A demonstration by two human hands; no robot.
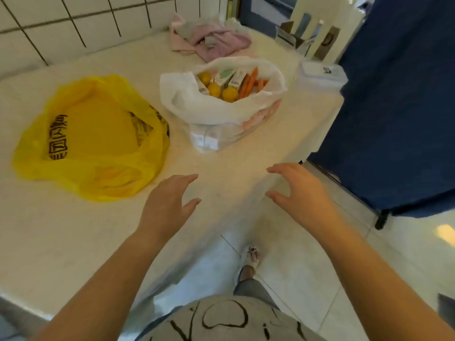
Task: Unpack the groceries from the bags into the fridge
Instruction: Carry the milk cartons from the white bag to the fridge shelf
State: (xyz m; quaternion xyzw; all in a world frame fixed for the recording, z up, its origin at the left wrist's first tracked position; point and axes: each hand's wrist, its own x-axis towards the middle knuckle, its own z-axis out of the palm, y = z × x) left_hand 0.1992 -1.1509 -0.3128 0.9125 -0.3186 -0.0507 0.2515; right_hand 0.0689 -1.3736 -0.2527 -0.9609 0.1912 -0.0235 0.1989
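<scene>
- Groceries sit in two bags on the bench (221,173), none of them lifted out yet as far as can be seen, so the unpacking looks to be at its start.
- The white bag (221,107) stands open near the bench's right edge, showing lemons (230,94), small cartons (222,78) and carrots (250,82); more cartons show through its thin lower wall.
- The yellow bag (98,136) lies slumped toward the left side of the bench, well apart from the white one; its contents are mostly hidden.
- The left hand (167,205) hovers above the bench's front edge with its fingers (189,178) straight and released, holding nothing.
- The right hand (300,190) hangs just off the bench's front right corner, above the floor, fingers spread and relaxed, also empty.
- Both hands seem aimed at the white bag.
- Risk: that bag is close to the right edge, so tugging one side could tip it and send the lemons rolling off onto the floor.
- Risk: the thin plastic could slump as things come out, letting the upright cartons topple.
- Behind the bags lies a pink cloth (211,40) at the far edge by the tiled wall (73,20); a lidded plastic box (320,75) sits at the far right corner.
- No fridge can be made out for certain.
</scene>
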